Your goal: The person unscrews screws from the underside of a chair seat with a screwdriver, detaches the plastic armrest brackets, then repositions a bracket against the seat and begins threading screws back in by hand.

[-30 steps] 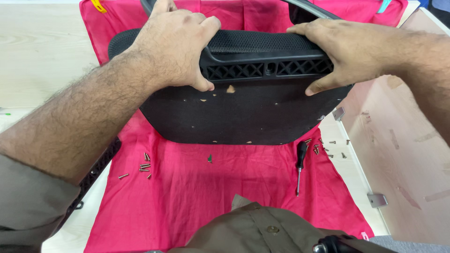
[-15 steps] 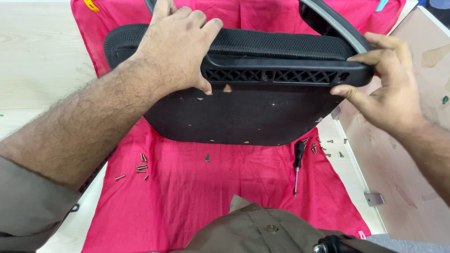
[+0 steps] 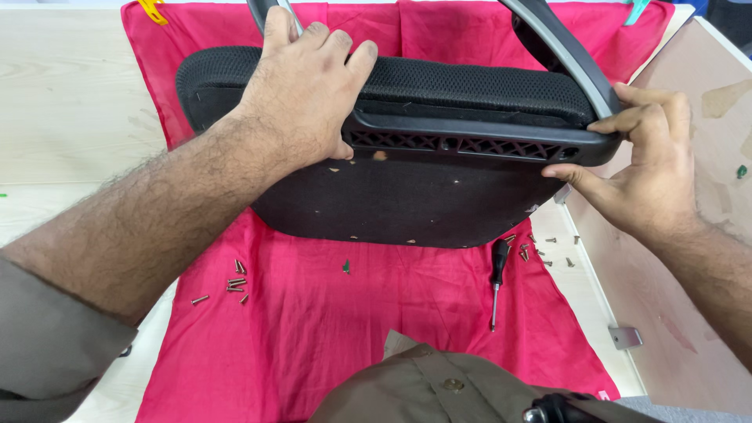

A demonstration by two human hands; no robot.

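Note:
A black office chair seat (image 3: 439, 133) with a mesh cushion and a plastic lattice frame lies on a red cloth (image 3: 345, 329). My left hand (image 3: 309, 86) is spread flat on top of the cushion, its thumb by the frame's front edge. At the frame's right corner my right hand (image 3: 642, 164) pinches the plastic rim, next to a grey armrest bar (image 3: 564, 51). A black fabric-covered panel (image 3: 407, 200) hangs below the frame.
A screwdriver (image 3: 497, 282) lies on the cloth at lower right. Several loose screws (image 3: 231, 283) are scattered at left, more screws (image 3: 540, 249) at right. A wooden board (image 3: 689, 258) with a metal bracket (image 3: 625, 337) stands at right. Pale wooden floor surrounds the cloth.
My right hand slid from the top of the frame's right end down to its right corner, now pinching the rim. The seat shifted slightly; my left hand stays on the cushion.

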